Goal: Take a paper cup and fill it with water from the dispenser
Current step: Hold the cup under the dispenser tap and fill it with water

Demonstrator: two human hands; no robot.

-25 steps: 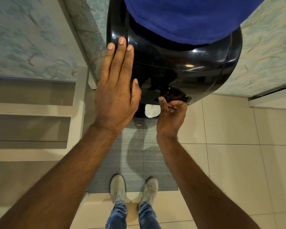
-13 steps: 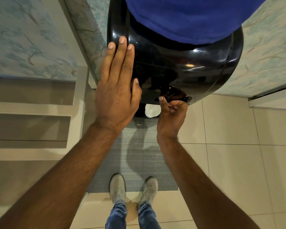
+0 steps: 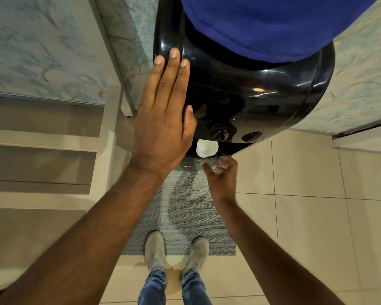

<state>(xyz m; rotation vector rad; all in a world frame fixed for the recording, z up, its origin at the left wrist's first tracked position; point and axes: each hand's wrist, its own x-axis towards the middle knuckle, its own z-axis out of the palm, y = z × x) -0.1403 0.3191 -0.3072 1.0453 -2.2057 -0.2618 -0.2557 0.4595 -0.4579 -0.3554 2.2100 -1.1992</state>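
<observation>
A glossy black water dispenser (image 3: 262,102) stands ahead with a blue bottle (image 3: 262,23) on top. Two round tap buttons (image 3: 219,134) show at its lower front edge. A white paper cup (image 3: 207,148) sits in the recess under the taps, seen from above; I cannot tell how much water is in it. My left hand (image 3: 163,119) lies flat against the dispenser's left front, fingers straight and together. My right hand (image 3: 222,175) hovers just below the cup and the drip tray edge, fingers loosely curled and apart, holding nothing.
A grey woven mat (image 3: 180,212) lies on the beige floor tiles in front of the dispenser, with my shoes (image 3: 176,249) at its near edge. Patterned wall panels flank the dispenser. Steps or shelves (image 3: 42,164) run along the left.
My right hand has left the tap button and dropped below the cup, its fingers opening. The two buttons are now uncovered. My left hand has stayed in place.
</observation>
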